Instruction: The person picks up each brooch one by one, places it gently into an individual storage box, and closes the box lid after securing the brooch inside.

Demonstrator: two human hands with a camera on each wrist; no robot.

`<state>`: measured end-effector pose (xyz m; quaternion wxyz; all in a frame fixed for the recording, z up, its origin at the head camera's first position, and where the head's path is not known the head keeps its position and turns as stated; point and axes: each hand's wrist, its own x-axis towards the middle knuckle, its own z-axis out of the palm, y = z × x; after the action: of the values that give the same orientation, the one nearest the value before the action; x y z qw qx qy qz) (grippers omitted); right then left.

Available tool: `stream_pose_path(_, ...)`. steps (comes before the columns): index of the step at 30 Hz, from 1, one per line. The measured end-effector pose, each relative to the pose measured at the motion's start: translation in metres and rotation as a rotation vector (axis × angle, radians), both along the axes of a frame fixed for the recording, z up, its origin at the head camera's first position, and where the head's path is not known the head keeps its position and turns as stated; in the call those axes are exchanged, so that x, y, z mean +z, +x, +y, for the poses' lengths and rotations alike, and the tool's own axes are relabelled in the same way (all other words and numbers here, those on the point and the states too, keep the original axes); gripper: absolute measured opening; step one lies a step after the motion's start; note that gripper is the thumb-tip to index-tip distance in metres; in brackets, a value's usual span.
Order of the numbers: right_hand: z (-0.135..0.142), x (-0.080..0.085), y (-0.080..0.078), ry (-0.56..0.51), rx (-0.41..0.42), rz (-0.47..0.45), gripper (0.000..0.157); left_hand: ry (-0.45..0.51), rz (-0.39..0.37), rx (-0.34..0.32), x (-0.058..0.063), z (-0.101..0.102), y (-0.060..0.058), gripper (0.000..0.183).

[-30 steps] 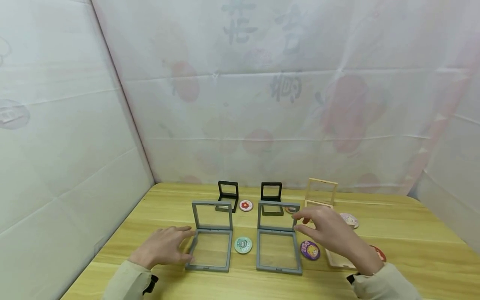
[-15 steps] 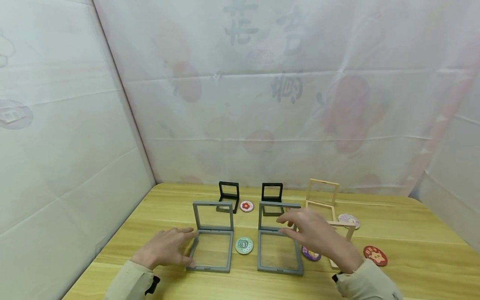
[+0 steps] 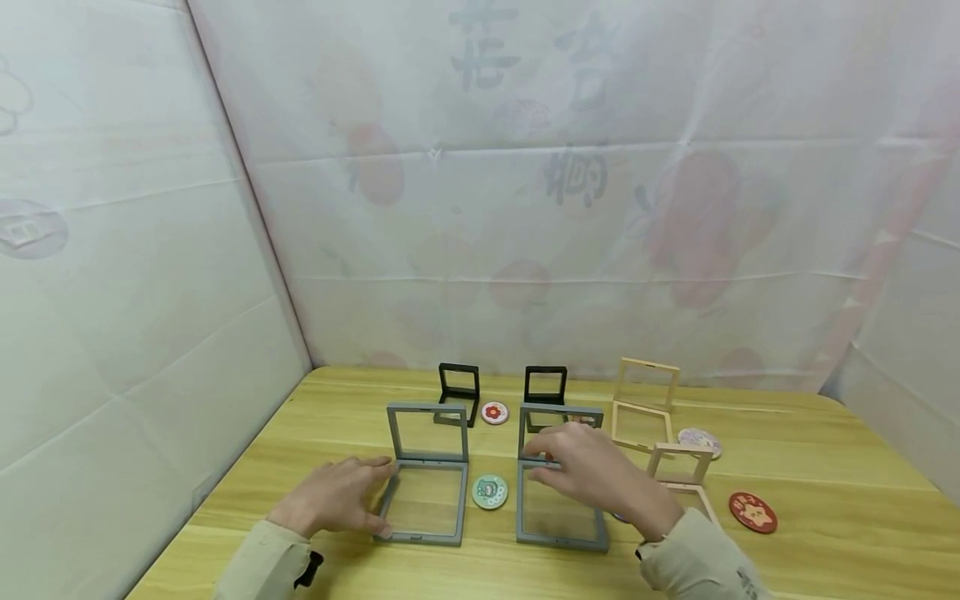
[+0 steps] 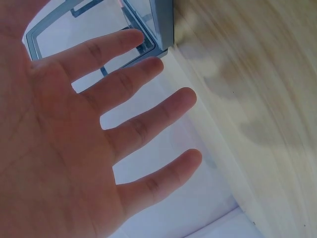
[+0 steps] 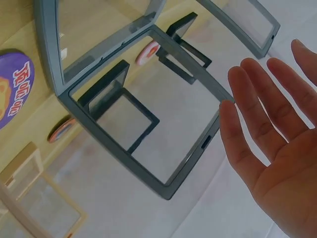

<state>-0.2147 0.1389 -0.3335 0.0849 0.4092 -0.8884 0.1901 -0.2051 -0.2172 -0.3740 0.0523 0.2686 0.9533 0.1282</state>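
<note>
My left hand [image 3: 337, 496] is at the left edge of a grey hinged display frame [image 3: 417, 539], its thumb close to the front corner. In the left wrist view the fingers [image 4: 141, 129] are spread and hold nothing. My right hand [image 3: 596, 468], fingers bent loosely, overlaps a second grey display frame [image 3: 562, 543] whose lid stands raised. The right wrist view shows those fingertips close to the lid's edge, with nothing held. Between the two grey frames lies a round green badge [image 3: 490, 492]. A purple badge [image 5: 15, 87] is mostly hidden behind my right hand in the head view.
Behind stand two small black frames [image 3: 459, 367] and a yellow frame [image 3: 648, 363], lids raised. A beige frame [image 3: 682, 450] sits right of my right hand. A flower badge [image 3: 495, 412], a pale purple badge [image 3: 700, 442] and a red badge [image 3: 753, 512] lie among them.
My right hand has moved left from beside the second grey frame to over it, uncovering the beige frame and the red badge. The left hand has stayed in place.
</note>
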Motion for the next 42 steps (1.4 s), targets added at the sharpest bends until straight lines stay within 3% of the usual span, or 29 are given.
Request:
stream_pose_path(10,-0.022,-0.015,0.0,0.067,0.041,-0.028,0.017,-0.019,-0.022,0.017,-0.003,-0.004,0.004,0.082)
stream_pose_path(29,-0.065,-0.031,-0.004,0.24,-0.007,-0.068,0.023,-0.031,-0.053,0.014,-0.006,-0.001,-0.001,0.086)
stream_pose_path(34,-0.067,-0.029,-0.005,0.255,-0.025,-0.051,0.024,-0.019,-0.056,0.003,-0.005,0.0,-0.003,0.086)
stream_pose_path(42,-0.068,-0.027,-0.006,0.286,-0.037,-0.06,0.028,-0.085,-0.042,0.035,-0.006,0.007,-0.002,0.082)
